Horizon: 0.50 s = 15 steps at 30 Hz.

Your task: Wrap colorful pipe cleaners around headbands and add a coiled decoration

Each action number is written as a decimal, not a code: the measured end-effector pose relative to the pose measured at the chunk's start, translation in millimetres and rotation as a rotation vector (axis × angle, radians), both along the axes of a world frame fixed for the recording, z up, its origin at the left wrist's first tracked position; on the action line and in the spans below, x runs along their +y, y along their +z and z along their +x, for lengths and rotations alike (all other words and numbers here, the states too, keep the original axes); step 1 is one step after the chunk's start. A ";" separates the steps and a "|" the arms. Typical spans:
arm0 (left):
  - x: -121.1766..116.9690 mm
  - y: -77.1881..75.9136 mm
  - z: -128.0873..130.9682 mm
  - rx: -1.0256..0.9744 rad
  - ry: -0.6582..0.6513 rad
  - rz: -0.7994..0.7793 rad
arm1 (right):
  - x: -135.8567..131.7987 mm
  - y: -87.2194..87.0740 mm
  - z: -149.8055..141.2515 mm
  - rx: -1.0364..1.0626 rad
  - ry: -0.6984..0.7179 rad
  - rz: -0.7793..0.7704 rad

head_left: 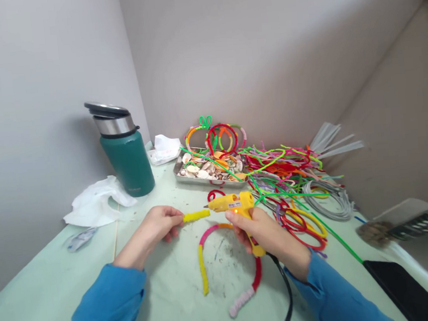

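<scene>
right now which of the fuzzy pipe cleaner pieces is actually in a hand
The short yellow piece, pinched in the left hand with its tip at the nozzle of the glue gun. The multicoloured arc and the tangled pile lie untouched on the table.

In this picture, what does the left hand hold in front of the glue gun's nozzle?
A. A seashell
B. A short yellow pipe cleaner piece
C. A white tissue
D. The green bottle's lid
B. The left hand pinches a short yellow pipe cleaner piece, whose free end meets the nozzle of the yellow glue gun held in the right hand.
</scene>
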<state>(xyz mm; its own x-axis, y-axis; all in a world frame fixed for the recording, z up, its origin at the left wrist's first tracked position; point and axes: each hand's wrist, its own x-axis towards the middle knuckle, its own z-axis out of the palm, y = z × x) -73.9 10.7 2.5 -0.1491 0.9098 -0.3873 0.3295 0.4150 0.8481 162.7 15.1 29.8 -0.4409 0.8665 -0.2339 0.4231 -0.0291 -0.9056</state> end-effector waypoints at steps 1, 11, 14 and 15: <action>0.0 -0.1 0.3 -0.007 0.003 0.005 | -1.7 -0.9 -2.4 0.020 0.012 -0.013; -0.7 -1.7 0.4 -0.035 0.011 0.030 | -10.9 -15.0 -21.6 0.096 0.047 -0.109; -1.3 -1.1 1.0 -0.042 0.011 0.034 | -10.9 -19.7 -24.2 0.096 0.047 -0.127; -1.5 -0.7 1.3 -0.044 0.011 0.034 | -10.9 -20.9 -24.9 0.096 0.049 -0.131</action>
<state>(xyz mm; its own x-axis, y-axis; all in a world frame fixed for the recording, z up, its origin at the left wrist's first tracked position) -72.5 9.2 1.8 -0.1430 0.9209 -0.3627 0.2873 0.3893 0.8751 137.8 4.2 8.9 -0.5076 0.8082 -0.2985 0.3387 -0.1314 -0.9317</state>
